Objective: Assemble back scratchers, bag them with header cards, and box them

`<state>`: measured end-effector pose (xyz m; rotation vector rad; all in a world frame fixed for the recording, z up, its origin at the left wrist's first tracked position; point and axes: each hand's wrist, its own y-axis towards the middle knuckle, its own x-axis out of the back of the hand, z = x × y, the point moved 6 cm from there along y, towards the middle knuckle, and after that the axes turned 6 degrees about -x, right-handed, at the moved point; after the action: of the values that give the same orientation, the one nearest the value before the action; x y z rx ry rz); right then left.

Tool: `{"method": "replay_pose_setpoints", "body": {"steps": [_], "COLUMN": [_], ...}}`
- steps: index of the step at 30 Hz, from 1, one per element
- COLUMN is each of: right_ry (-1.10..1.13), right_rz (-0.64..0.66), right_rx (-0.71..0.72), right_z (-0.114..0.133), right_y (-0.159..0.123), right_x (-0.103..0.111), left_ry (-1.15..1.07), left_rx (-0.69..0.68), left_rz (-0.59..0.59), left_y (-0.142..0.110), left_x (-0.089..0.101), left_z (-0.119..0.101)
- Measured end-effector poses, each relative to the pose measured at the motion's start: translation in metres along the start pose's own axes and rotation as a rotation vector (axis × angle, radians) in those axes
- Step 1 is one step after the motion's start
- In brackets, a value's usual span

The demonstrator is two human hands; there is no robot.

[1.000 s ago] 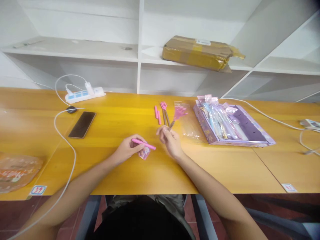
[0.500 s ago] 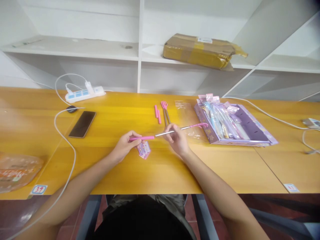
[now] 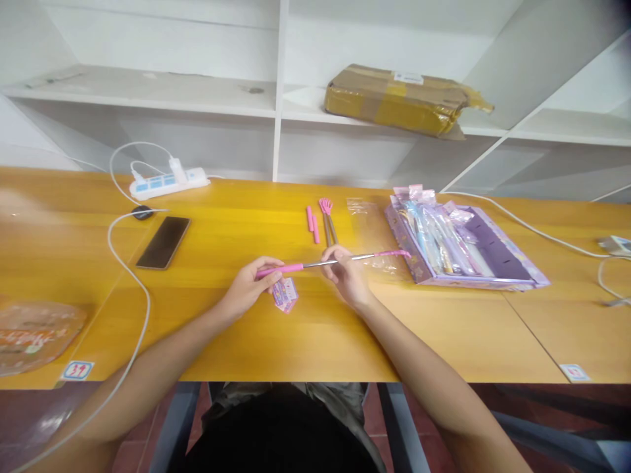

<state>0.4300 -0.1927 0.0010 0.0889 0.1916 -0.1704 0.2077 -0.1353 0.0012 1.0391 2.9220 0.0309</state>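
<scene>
My left hand (image 3: 254, 286) is closed around a pink handle sleeve (image 3: 290, 268), which points right. My right hand (image 3: 346, 274) pinches the silver rod of a back scratcher (image 3: 363, 257), whose pink claw end reaches the purple box. The rod's left tip meets the sleeve's open end; how deep it sits inside is hidden. Beneath my left hand lie small printed cards (image 3: 286, 294). Beyond my hands rest two loose pink sleeves (image 3: 316, 228) and back scratcher rods with pink claws (image 3: 326, 207), their lower ends partly behind my right fingers.
A purple display box (image 3: 497, 253) holds several wrapped items on the right, with clear plastic bags (image 3: 365, 220) beside it. At left are a phone (image 3: 163, 243), a power strip (image 3: 170, 185) and a white cable (image 3: 146, 309). A taped carton (image 3: 389, 98) sits on the shelf.
The gap between the silver rod and the pink sleeve has closed. The rod has shifted slightly and now lines up with the sleeve in my left hand.
</scene>
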Motion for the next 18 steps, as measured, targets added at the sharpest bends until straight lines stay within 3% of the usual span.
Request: {"method": "replay_pose_setpoints", "body": {"steps": [18], "right_ry": [0.16], "right_rz": [0.181], "right_rx": [-0.052], "right_z": [0.0], "right_y": [-0.001], "right_x": [-0.018], "left_ry": [0.086], "left_rx": [-0.023], "left_rz": [0.039], "left_y": [-0.002], "left_x": [-0.004], "left_z": [-0.003]}}
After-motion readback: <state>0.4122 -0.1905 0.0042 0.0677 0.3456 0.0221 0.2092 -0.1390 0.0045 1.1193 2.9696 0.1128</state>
